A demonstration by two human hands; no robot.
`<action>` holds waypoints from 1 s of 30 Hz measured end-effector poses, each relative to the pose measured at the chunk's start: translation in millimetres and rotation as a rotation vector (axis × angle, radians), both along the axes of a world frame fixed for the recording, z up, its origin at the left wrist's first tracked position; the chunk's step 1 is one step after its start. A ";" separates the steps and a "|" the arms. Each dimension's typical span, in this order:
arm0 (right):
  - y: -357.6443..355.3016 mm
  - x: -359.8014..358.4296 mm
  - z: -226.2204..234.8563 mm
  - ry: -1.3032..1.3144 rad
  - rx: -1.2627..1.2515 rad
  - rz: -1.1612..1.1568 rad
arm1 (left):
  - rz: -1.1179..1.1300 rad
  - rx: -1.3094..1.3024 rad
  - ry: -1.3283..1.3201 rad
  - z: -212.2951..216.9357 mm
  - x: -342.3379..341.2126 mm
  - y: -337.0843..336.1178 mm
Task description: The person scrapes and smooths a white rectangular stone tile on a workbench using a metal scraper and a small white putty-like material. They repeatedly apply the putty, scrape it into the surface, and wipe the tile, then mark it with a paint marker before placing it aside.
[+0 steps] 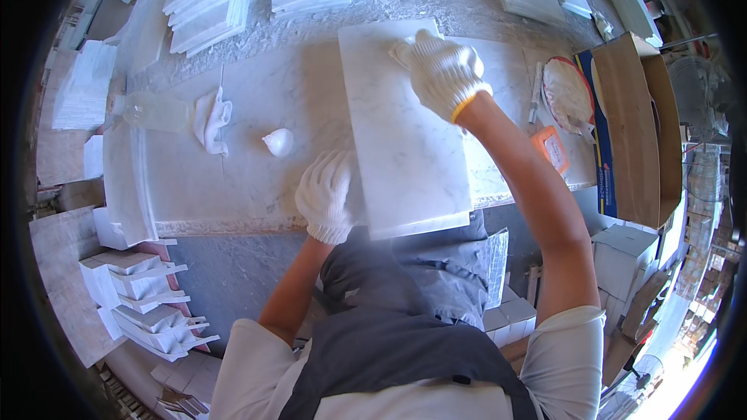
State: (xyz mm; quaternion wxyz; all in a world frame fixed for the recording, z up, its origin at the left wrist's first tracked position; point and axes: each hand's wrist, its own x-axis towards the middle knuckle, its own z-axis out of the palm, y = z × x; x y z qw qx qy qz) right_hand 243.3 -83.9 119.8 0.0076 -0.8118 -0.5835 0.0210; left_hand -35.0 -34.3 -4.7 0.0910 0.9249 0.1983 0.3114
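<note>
A white marble tile (pixel 408 140) with faint grey veins lies lengthwise before me, its near end sticking out past the worktable's front edge. My left hand (pixel 327 193), in a white knit glove, grips the tile's left edge near that end; its thumb is hidden. On the far part of the tile rests my right hand (pixel 445 70), gloved alike with a yellow cuff. Its fingers are curled, and a small off-white bit shows at their left side; I cannot make out what it is. A small white rounded lump (pixel 278 141) sits on the table left of the tile.
A crumpled white cloth (pixel 212 121) and a clear plastic bottle (pixel 156 111) lie at the left. To the right are an orange box (pixel 551 148), a red-rimmed round container (pixel 568 92) and a cardboard box (pixel 629 128). Tile stacks (pixel 208 1) stand at the back.
</note>
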 end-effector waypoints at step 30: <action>-98.1 -63.9 -4.6 0.032 0.255 0.204 | -0.013 -0.020 0.007 -0.5 -1.7 0.3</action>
